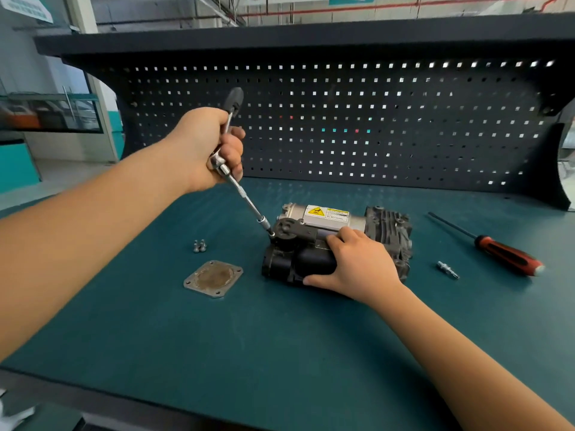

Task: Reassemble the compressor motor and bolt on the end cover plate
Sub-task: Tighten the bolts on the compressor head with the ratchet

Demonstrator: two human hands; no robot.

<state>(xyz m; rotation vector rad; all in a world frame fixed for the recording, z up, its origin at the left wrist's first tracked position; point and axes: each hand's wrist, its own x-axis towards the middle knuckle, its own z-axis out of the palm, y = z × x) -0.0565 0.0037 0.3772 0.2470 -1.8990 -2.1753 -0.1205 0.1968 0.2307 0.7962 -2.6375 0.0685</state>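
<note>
Our left hand is clenched round the ratchet, raised above the bench with the handle pointing up and away, while our right hand grasps the compressor, fingers curled over its black body and thumb along the near lower edge. We judge the right hand is bracing the unit against the turning force. From the ratchet a long extension slopes down to the right, and its socket sits on a fastener at the upper left end of the compressor. That length puts our left hand well clear of the housing, so the handle has open air to swing, the pegboard well behind it.

Left of the compressor, a small cluster of loose bolts stands on the green bench mat. Just nearer us the end cover plate lies flat, apart from the unit, its corner holes showing. We take it both wait within easy reach for the bolting step, not yet done. The compressor lies mid-bench, silver motor can to the rear, finned head at its right end. Right of it a small metal fitting and a red-handled screwdriver lie well apart from our hands, out of the working path, and wide mat runs from the unit to the near bench edge.
</note>
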